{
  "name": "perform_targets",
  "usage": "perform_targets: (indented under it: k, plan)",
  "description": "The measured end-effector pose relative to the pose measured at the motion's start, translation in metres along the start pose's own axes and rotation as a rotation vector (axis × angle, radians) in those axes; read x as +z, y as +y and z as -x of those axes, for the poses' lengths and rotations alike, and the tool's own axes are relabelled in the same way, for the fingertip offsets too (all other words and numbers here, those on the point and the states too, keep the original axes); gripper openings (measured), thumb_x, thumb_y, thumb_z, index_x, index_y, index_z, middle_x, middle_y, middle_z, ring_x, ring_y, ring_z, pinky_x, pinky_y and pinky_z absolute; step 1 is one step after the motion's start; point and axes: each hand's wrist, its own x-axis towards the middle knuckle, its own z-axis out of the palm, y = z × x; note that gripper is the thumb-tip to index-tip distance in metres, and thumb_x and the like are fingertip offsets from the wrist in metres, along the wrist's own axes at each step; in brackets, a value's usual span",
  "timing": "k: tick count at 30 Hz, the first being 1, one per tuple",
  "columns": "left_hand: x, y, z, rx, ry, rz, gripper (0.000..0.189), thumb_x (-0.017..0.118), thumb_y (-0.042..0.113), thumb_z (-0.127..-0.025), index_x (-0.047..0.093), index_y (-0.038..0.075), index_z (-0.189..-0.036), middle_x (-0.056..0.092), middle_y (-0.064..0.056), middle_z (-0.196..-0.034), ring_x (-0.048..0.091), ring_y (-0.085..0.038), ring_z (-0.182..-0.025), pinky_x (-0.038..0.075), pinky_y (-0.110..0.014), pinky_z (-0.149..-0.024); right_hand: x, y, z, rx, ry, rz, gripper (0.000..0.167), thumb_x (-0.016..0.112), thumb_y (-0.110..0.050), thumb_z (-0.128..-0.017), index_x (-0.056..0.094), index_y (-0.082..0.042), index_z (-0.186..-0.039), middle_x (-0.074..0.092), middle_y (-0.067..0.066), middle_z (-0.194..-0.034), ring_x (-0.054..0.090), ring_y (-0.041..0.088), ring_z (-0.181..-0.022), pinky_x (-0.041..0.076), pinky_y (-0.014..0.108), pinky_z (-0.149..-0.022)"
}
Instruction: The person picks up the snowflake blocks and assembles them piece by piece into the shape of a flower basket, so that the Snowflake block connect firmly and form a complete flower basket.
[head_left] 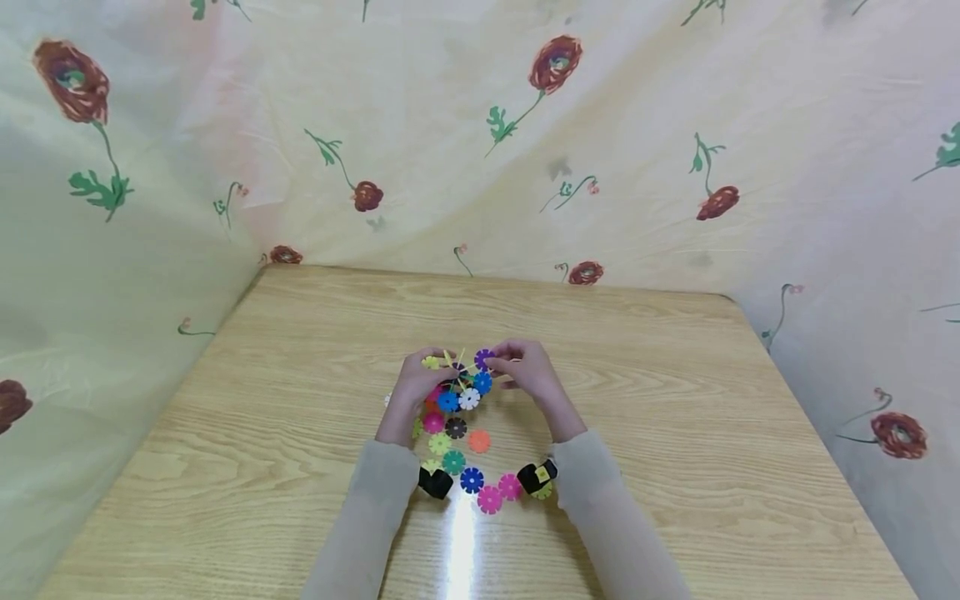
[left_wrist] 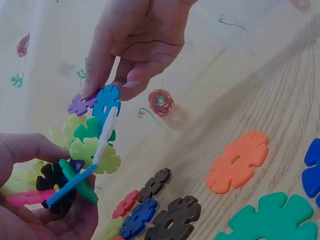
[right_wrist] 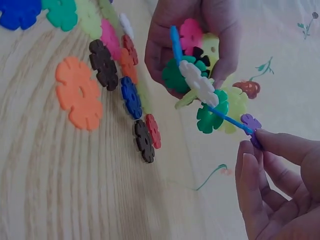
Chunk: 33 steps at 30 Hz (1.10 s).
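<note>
My left hand grips a built-up cluster of notched plastic snowflake discs, held above the table. In the left wrist view a black disc sits between the fingers, and yellow, green and pink discs slot in around it. A white disc stands edge to edge with a blue disc on the side toward my right hand. My right hand pinches a purple disc between thumb and fingertips. That purple disc meets the blue one at the cluster's outer end.
On the wooden table loose discs lie in a curved group below and between my forearms. An orange disc, a teal disc and a pink disc are among them. A flowered cloth hangs behind the table and at its sides.
</note>
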Motion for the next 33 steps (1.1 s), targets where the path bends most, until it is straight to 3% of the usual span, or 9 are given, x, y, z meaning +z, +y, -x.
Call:
perform_targets:
  k: [6,12,22,33]
  plan:
    - [0.002,0.001,0.0,-0.045,-0.015,0.028,0.038,0.068,0.004,-0.086,0.061,0.006,-0.124,0.052,-0.017,-0.129,0.055,-0.024,-0.095,0.05,-0.027,-0.077,0.001,-0.001,0.002,-0.019,0.032,0.033,0.018,0.065,-0.013,-0.093,0.067,0.0,-0.104,0.067,0.015,-0.098,0.068,0.037,-0.096,0.061,0.037,-0.071]
    - [0.003,0.001,-0.001,-0.07,-0.005,0.013,0.049,0.07,0.007,-0.085,0.053,0.009,-0.131,0.05,-0.018,-0.131,0.055,-0.028,-0.103,0.049,-0.035,-0.088,0.004,-0.001,0.003,-0.004,0.095,0.08,0.014,0.067,-0.013,-0.092,0.068,-0.003,-0.101,0.067,0.013,-0.096,0.069,0.021,-0.083,0.061,0.038,-0.072]
    - [0.007,0.001,-0.001,-0.013,0.036,-0.047,0.032,0.069,0.005,-0.086,0.057,0.004,-0.116,0.053,-0.016,-0.115,0.054,-0.023,-0.093,0.045,-0.023,-0.072,0.008,-0.002,0.006,-0.025,0.111,0.145,0.015,0.068,-0.014,-0.091,0.07,-0.004,-0.101,0.067,0.014,-0.097,0.065,0.02,-0.086,0.06,0.04,-0.074]
    - [0.011,0.004,0.004,-0.005,0.039,-0.103,0.029,0.069,0.002,-0.085,0.06,0.0,-0.112,0.058,-0.014,-0.106,0.056,-0.02,-0.087,0.05,-0.021,-0.069,0.006,0.001,0.005,0.039,0.088,0.075,0.011,0.07,-0.011,-0.089,0.072,-0.003,-0.096,0.07,0.013,-0.096,0.066,0.018,-0.085,0.06,0.033,-0.074]
